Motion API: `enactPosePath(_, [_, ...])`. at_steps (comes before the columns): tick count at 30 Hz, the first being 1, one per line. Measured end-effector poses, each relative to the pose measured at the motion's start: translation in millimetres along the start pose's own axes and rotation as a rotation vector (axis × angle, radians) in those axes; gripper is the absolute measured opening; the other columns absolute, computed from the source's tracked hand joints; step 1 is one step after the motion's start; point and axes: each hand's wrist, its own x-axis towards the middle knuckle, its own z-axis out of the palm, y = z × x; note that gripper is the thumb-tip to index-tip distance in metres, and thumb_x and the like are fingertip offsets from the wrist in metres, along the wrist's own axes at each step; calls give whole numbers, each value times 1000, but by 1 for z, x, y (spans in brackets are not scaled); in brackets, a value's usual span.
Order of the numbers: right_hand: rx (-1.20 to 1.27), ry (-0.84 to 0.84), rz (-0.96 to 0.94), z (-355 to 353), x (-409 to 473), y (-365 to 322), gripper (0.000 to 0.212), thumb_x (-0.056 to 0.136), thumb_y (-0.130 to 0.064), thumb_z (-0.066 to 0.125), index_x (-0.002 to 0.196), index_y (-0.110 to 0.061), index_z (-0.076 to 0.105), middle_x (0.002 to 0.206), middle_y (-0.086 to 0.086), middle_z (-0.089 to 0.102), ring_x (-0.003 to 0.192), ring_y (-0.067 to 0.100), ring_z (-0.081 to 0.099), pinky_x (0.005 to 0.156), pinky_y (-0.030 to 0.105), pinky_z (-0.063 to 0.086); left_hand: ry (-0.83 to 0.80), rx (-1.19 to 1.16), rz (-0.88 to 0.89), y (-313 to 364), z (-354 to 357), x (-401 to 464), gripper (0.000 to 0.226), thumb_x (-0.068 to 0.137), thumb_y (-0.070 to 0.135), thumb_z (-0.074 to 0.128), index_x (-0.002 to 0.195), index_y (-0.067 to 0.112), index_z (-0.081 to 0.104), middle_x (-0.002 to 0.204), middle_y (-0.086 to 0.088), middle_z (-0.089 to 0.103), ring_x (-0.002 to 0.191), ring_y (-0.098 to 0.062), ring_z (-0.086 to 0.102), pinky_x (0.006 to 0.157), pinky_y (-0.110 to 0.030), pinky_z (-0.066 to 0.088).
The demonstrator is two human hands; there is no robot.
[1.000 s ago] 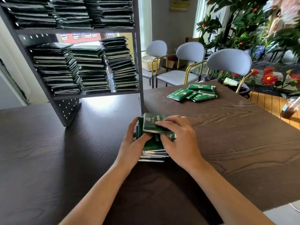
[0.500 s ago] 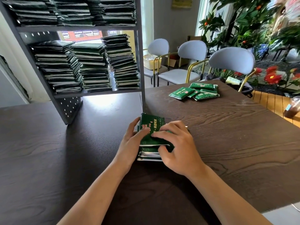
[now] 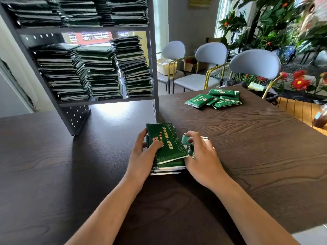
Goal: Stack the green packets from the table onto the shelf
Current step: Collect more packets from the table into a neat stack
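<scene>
Head view, left to right. Grey shelf (image 3: 152, 68) stands at far left on the dark table (image 3: 247, 156); its levels hold tall stacks of shelved packets (image 3: 99, 73). Left hand (image 3: 143, 154) grips the left edge of a pile of green packets (image 3: 168, 147) just in front of the shelf's right post, thumb pressed on the top packet. Right hand (image 3: 201, 156) sits at the pile's right side, fingers curled, pinching a smaller packet (image 3: 187, 146). Further right and back, loose packets (image 3: 214, 100) lie scattered near the table's far edge. Three chairs (image 3: 254, 66) stand behind.
</scene>
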Motion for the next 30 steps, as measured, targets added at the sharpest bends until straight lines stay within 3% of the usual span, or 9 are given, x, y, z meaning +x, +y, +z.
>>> enactPosePath(5, [-167, -48, -25, -1, -1, 0, 45, 95, -36, 56, 138, -33, 47, 143, -11, 47, 133, 18, 36, 112, 38, 28, 17, 7, 24, 3, -5, -1, 44, 97, 17, 63, 133, 41, 54, 108, -3, 72, 85, -14, 76, 77, -30, 59])
enactPosePath(9, [-297, -52, -38, 0, -2, -1, 51, 92, -49, 60, 138, -29, 52, 142, -6, 45, 135, 19, 37, 113, 37, 31, 25, -4, 22, 3, -7, -2, 35, 98, 18, 61, 123, 42, 57, 105, -2, 72, 81, -13, 76, 66, -22, 58])
enactPosePath(17, [-383, 138, -33, -4, -4, -6, 26, 100, -35, 55, 121, -26, 66, 119, -7, 62, 114, 19, 56, 82, 35, 49, 7, 40, 6, 4, -7, -2, 37, 99, 23, 60, 128, 46, 54, 103, -3, 73, 82, -15, 76, 76, -30, 57])
enactPosePath(21, [-169, 373, -17, 2, 2, 3, 12, 93, -20, 67, 100, -17, 76, 99, 0, 73, 94, 26, 67, 76, 36, 52, 6, 45, 8, 2, -7, -1, 37, 99, 24, 60, 125, 49, 54, 103, -3, 73, 84, -16, 76, 78, -31, 57])
enactPosePath(25, [130, 562, -89, -3, 1, -1, 12, 89, -13, 75, 99, -16, 80, 96, -4, 76, 88, 13, 70, 78, 20, 48, -8, 39, 10, 1, -7, 1, 38, 99, 22, 61, 130, 44, 55, 103, -2, 75, 86, -17, 76, 80, -33, 58])
enactPosePath(27, [202, 574, -190, -3, 0, -3, 15, 89, -12, 75, 102, -16, 80, 99, -6, 76, 91, 8, 70, 82, 22, 53, -16, 46, 14, 1, -6, 1, 38, 99, 22, 61, 128, 45, 56, 103, -2, 75, 86, -17, 76, 79, -33, 59])
enactPosePath(30, [290, 483, -339, 3, -3, -8, 17, 89, -17, 73, 106, -16, 78, 104, -8, 74, 98, 6, 69, 87, 32, 58, -22, 66, 30, 0, -6, 0, 36, 98, 24, 62, 123, 49, 57, 104, -1, 76, 91, -19, 76, 91, -43, 59])
